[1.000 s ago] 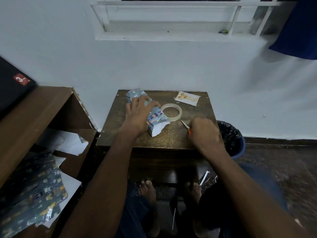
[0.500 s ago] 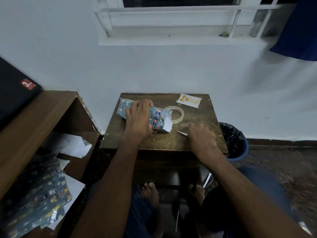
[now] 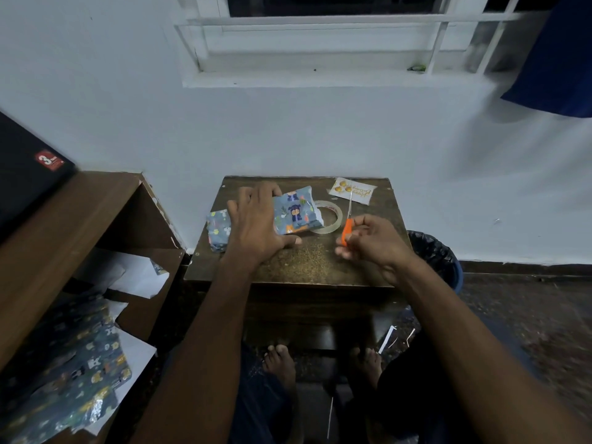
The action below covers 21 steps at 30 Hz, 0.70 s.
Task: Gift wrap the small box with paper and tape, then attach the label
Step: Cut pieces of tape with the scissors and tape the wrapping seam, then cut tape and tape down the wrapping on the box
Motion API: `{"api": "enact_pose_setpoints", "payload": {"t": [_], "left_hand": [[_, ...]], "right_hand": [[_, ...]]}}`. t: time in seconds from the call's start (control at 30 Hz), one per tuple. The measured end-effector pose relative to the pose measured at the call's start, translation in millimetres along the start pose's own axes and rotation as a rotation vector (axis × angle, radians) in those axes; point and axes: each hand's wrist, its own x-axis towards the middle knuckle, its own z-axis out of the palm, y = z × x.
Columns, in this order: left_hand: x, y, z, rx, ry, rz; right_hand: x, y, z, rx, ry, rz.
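The small box (image 3: 294, 213), covered in blue cartoon-print paper, lies across the left half of the small brown table (image 3: 304, 267). My left hand (image 3: 256, 222) lies over its middle, fingers spread and curved round it, thumb on the tabletop. My right hand (image 3: 368, 241) grips the orange handles of a pair of scissors (image 3: 347, 219), blades pointing away toward the white label (image 3: 352, 190) at the table's far right corner. A clear tape roll (image 3: 330, 217) lies flat just right of the box, partly under its paper end.
A wooden shelf unit (image 3: 80, 225) stands at the left with spare wrapping paper (image 3: 64, 373) and white sheets on it. A lined bin (image 3: 435, 257) sits right of the table. The white wall is close behind. My bare feet (image 3: 278, 363) are under the table.
My left hand has swung the wrapped box round so it lies across the table. My right hand has lifted the scissors off the table and points them away.
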Motion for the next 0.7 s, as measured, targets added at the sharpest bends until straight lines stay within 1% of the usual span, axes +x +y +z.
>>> {"api": "enact_pose_setpoints", "payload": {"t": [0.1,0.23,0.33,0.4,0.5,0.6,0.7], "left_hand": [[-3,4,0,0.034,-0.093,0.019],[-9,7,0,0.087,-0.191,0.019],[-10,8,-4,0.217,-0.222,0.084],[-13,11,-7,0.235,-0.243,0.088],[-18,14,-13,0.211,-0.249,0.080],[-21,17,-17,0.179,-0.247,0.074],[-25,17,-12,0.234,-0.189,0.123]], "right_hand": [[7,3,9,0.152,0.000,0.007],[12,8,16,0.195,-0.004,0.018],[11,8,15,0.148,-0.001,0.008],[10,8,13,0.069,0.020,-0.005],[8,9,12,0.017,0.030,-0.001],[6,9,11,0.034,0.035,0.013],[4,9,9,0.076,0.030,0.008]]}}
